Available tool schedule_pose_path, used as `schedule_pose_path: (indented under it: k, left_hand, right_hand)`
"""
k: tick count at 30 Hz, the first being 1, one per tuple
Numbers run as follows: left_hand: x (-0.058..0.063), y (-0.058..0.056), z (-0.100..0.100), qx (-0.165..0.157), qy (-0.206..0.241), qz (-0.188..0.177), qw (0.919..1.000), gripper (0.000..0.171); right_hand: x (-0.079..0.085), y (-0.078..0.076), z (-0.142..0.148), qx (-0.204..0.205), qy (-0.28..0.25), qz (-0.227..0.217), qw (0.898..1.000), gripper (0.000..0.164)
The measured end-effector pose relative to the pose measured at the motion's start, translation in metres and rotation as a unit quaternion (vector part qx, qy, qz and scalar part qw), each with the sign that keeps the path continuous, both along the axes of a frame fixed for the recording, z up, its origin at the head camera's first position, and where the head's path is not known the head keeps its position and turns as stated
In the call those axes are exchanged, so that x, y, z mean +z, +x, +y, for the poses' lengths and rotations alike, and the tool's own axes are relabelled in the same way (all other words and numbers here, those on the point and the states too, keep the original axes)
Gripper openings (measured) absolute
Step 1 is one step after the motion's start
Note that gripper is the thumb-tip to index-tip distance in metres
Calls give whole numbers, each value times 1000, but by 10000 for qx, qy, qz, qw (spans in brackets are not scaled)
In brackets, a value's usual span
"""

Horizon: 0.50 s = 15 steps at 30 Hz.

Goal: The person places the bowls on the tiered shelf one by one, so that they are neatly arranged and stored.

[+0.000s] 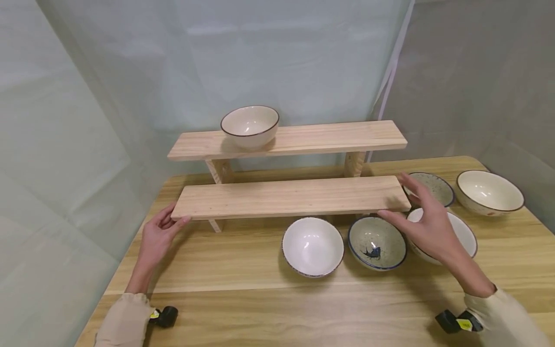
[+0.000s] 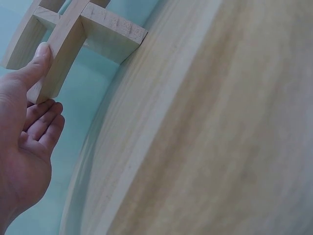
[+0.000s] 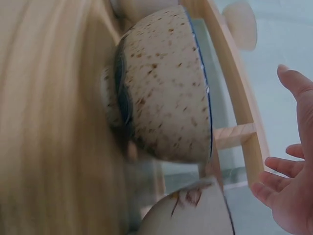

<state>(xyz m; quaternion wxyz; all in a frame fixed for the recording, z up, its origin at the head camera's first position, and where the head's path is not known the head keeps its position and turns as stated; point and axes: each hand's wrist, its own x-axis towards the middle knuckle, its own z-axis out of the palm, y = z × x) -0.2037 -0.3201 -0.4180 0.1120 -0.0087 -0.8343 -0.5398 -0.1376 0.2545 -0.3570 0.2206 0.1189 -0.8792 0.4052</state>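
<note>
A two-tier wooden shelf stands on the table. At the left end of its lower board, my left hand pinches the wood, thumb on top and curled fingers beneath, as the left wrist view shows. My right hand is at the board's right end, thumb and fingers spread apart, holding nothing. A cream bowl with a dark rim sits on the upper board, left of centre. Below the lower board's front edge are a white bowl and a blue-rimmed bowl, whose speckled outside fills the right wrist view.
Another white bowl is partly hidden behind my right hand. Behind it stand a grey speckled bowl and a cream bowl with a brown rim. The wooden table reaches back to pale hanging sheets.
</note>
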Motion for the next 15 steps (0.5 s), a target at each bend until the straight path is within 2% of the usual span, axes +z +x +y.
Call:
schedule_pose_path:
  k: [5, 15]
  left_hand:
    - [1, 1, 0, 2, -11, -28, 10000, 72]
    - [1, 1, 1, -23, 51, 23, 10000, 70]
  right_hand:
    - [-4, 8, 9, -2, 125, -1, 9999, 89]
    - [-13, 22, 24, -37, -115, 157, 9998, 96]
